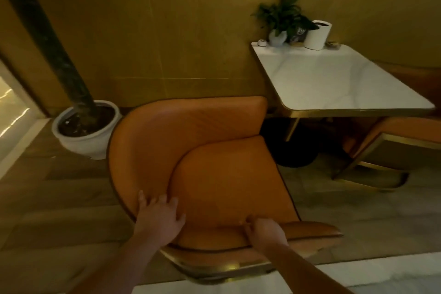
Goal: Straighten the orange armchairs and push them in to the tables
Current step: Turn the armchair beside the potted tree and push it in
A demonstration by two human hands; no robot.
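An orange armchair (pixel 224 174) with a curved back and gold base stands at the centre, its open side turned right towards the white marble table (pixel 334 83). The chair sits left of the table's near corner, apart from it. My left hand (pixel 160 219) lies flat with spread fingers on the chair's near back edge. My right hand (pixel 265 234) grips the near armrest, fingers curled over its rim. A second orange armchair (pixel 393 133) with a gold frame is partly tucked under the table's near right side.
A large white pot (pixel 86 131) with a dark tree trunk stands on the floor just left of the chair. On the table's far edge sit a small potted plant (pixel 281 24) and a white cylinder container (pixel 317 34). A wall runs behind.
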